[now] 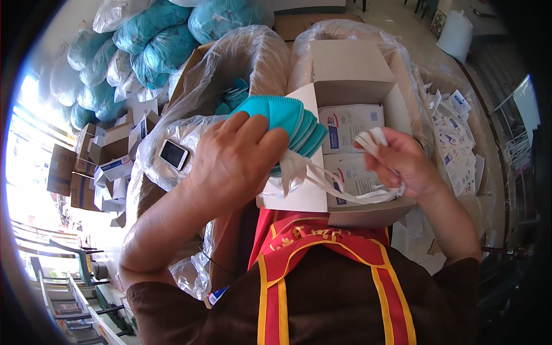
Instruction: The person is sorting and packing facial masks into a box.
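My left hand (233,155) is closed on a fanned stack of teal face masks (279,115), held up in front of me. White elastic straps (336,187) hang from the stack and run across to the right. My right hand (411,167) pinches the ends of these straps, keeping them stretched out from the masks. Below and between the hands stands an open cardboard box (352,62) with its flaps spread. Flat white packets with blue and red print (352,127) lie inside it. Part of the stack is hidden behind my left fingers.
A plastic-lined carton (215,72) holding loose teal masks stands beyond my left hand. On plastic at left lies a phone (173,155). Teal-filled bags (167,49) are heaped at far left, above empty cartons (118,144). Right of the box, another carton contains packets (457,135).
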`<state>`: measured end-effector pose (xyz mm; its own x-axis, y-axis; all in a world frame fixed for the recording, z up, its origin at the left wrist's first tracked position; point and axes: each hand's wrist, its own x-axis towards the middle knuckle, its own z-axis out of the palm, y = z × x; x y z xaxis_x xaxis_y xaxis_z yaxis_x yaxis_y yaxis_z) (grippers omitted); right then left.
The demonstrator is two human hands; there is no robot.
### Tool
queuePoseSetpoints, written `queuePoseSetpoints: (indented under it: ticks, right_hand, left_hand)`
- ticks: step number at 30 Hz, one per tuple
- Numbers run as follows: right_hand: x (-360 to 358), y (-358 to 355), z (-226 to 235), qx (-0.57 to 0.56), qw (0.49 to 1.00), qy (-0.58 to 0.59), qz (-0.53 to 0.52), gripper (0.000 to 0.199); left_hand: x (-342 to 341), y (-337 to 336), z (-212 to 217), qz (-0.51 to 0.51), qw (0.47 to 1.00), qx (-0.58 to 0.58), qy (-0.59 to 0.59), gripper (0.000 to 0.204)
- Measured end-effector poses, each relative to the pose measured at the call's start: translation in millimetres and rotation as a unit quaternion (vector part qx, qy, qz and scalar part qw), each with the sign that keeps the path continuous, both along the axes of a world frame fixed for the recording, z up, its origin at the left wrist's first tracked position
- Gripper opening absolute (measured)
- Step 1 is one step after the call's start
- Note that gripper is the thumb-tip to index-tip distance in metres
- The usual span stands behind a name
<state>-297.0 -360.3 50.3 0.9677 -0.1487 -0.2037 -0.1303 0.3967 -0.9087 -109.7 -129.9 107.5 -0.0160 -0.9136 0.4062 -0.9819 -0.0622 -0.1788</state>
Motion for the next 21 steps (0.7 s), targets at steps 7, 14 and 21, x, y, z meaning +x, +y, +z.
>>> queuePoseSetpoints:
  ticks: [7,14,21]
  right_hand:
    - [35.4,40.6,-13.8,-0.112,0.979,0.028,0.167,0.032]
    - [1.4,35.3,18.1,-0.363,0.875,-0.301,0.109,0.02]
    - [-4.2,68.9,42.9,-0.291,0.853,-0.358,0.244,0.023]
  left_hand:
    - [-5.5,-22.0,9.2,-0.027,0.999,-0.029,-0.035,0.016]
    - [-13.5,-16.2,-19.3,-0.01,0.976,0.058,0.211,0.028]
    - [-36.4,-12.7,-41.2,-0.181,0.926,0.112,0.312,0.039]
